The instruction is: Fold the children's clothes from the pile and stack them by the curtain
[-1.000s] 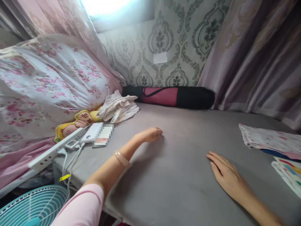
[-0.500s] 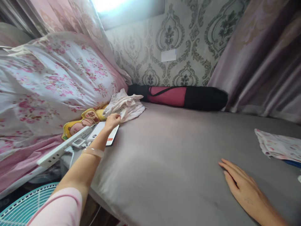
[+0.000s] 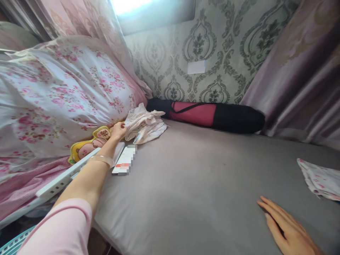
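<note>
At the left edge of a crumpled pale cloth (image 3: 146, 124) is my left hand (image 3: 118, 130), with its fingers curled in. What it grips, if anything, is hidden; a yellow cartoon plush (image 3: 89, 148) lies just beside it, partly behind my forearm. Below the wrist, a phone (image 3: 125, 161) rests face up on the grey bed sheet (image 3: 191, 184), next to a white device mostly covered by my arm. Over on the right, my right hand (image 3: 289, 226) is spread low over the sheet, holding nothing.
A long black and red bag (image 3: 196, 114) lies along the wallpapered wall. Folded patterned fabric (image 3: 320, 179) is at the right edge. A white power strip (image 3: 66, 173) runs along the bed's left side, above a turquoise fan grille (image 3: 16, 242).
My left hand has shifted left along the cloth, from its front to its left edge, uncovering more of the phone. The view has turned slightly. My right hand stays spread.
</note>
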Tool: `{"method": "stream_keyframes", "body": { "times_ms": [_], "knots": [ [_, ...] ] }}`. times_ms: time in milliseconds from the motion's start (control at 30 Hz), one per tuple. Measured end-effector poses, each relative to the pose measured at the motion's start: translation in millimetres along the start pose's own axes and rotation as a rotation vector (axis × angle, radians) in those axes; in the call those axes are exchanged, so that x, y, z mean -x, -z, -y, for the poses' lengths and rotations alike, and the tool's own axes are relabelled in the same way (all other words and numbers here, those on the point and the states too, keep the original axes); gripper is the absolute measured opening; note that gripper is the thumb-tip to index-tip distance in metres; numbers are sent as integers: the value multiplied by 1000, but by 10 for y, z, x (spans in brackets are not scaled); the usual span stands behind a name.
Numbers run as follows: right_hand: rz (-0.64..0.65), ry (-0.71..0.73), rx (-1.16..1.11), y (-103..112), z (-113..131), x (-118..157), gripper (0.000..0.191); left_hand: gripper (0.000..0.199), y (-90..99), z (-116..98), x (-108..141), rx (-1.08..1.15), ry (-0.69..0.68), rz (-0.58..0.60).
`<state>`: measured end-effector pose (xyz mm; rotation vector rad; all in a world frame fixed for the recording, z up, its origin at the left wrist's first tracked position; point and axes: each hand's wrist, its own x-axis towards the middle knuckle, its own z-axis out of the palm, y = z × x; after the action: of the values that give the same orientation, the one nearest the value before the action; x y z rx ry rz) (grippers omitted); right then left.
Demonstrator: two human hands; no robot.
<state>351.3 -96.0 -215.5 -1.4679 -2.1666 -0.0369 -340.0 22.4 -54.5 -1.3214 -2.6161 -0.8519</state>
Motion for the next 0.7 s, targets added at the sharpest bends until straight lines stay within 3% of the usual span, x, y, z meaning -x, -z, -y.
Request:
{"method": "stream_keyframes", "body": {
  "times_ms": [267, 367, 467, 567, 700],
  "knots": [
    [1, 3, 19, 12, 4, -2, 41, 38, -36, -119, -202, -7, 79, 152],
    [-9, -6, 35, 27, 27, -5, 41, 17, 59, -164, -261, 64, 78, 206],
    [-10, -12, 57, 48, 55, -10, 42, 23, 230, -262, -331, 188, 68, 217],
    [-12, -9, 67, 69, 81, -20, 42, 25, 403, -466, -398, 377, 57, 140],
    [-18, -4, 68, 86, 98, -25, 41, 20, 514, -938, -441, 687, 22, 66]
  ]
}}
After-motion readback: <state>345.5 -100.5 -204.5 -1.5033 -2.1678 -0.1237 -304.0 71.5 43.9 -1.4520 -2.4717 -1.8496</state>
